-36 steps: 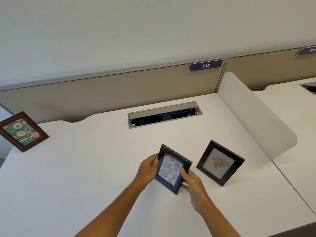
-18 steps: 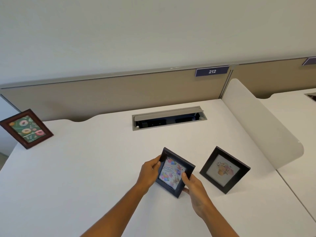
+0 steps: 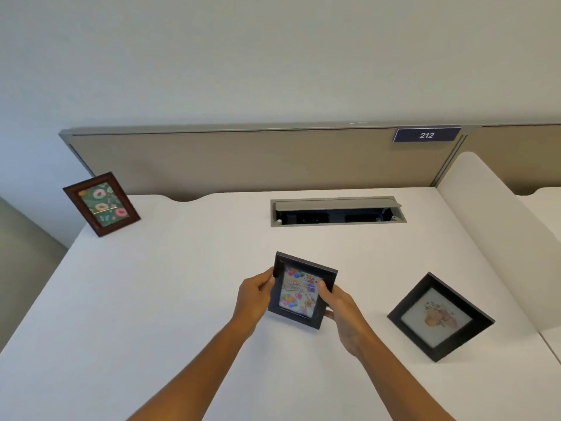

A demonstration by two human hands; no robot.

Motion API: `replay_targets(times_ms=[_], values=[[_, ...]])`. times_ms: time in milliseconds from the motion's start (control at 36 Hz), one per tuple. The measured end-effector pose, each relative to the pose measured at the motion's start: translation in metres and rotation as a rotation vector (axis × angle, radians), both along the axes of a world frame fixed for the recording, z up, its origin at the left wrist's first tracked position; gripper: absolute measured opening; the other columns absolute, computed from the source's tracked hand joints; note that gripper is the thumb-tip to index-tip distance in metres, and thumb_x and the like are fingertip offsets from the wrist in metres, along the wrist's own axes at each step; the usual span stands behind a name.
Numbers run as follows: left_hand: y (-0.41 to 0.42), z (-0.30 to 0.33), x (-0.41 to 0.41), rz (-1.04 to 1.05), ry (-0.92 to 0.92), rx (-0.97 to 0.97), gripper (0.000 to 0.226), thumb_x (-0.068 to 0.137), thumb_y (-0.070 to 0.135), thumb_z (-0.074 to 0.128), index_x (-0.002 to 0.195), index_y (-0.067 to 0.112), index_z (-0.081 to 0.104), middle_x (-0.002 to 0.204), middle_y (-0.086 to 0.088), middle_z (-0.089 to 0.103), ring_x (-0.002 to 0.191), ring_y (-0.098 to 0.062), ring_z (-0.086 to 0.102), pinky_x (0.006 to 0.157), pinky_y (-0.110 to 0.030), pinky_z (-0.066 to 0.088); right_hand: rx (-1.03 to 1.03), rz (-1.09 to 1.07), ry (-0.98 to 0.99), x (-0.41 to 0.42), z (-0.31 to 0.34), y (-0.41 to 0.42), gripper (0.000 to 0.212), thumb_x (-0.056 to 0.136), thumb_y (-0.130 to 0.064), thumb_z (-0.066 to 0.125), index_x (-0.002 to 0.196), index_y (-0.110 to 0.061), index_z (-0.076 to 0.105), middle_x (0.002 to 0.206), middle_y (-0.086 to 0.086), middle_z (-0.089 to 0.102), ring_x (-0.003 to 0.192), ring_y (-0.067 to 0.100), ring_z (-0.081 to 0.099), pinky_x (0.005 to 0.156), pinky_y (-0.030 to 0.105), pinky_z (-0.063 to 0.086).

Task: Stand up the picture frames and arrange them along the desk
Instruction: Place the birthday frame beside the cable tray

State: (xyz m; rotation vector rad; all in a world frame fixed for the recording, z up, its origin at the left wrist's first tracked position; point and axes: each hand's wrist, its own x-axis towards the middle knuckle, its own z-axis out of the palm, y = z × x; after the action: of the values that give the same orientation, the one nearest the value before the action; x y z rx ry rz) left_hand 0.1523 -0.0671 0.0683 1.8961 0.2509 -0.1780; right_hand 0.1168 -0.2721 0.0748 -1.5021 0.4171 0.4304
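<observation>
Both hands grip balloon frame (image 3: pixel 299 290); base contact with desk (image 3: pixel 151 299) unclear, stand hidden

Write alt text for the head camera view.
Both hands, left hand and right hand, hold a black balloon-picture frame over a white desk. A brown frame stands far left; another black frame stands to the right.

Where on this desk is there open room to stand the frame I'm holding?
The widest bare stretch lies between the brown frame at the back left and the cable box, running forward to the left hand. Tighter: between the held frame and the black frame near the side divider.
</observation>
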Motion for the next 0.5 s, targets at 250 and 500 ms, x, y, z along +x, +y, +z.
replay_targets(times_ms=[250, 500], values=[[0.05, 0.003, 0.028, 0.093, -0.001, -0.016, 0.032, 0.108, 0.02, 0.052, 0.136, 0.017, 0.067, 0.105, 0.012, 0.071, 0.102, -0.014, 0.066, 0.1, -0.041, 0.057, -0.018, 0.083, 0.005, 0.053, 0.007, 0.051, 0.032, 0.104, -0.051, 0.055, 0.13, -0.032, 0.063, 0.132, -0.007, 0.07, 0.13, 0.022, 0.06, 0.118, 0.05, 0.046], [0.086, -0.004, 0.093, 0.158, 0.006, -0.012, 0.027, 0.106, 0.024, 0.055, 0.129, 0.019, 0.07, 0.106, 0.011, 0.072, 0.102, -0.016, 0.068, 0.091, -0.032, 0.059, -0.065, 0.136, 0.023, 0.133, 0.007, 0.087, 0.043, 0.105, -0.051, 0.054, 0.138, -0.025, 0.058, 0.133, -0.003, 0.069, 0.128, 0.023, 0.061, 0.109, 0.043, 0.048]])
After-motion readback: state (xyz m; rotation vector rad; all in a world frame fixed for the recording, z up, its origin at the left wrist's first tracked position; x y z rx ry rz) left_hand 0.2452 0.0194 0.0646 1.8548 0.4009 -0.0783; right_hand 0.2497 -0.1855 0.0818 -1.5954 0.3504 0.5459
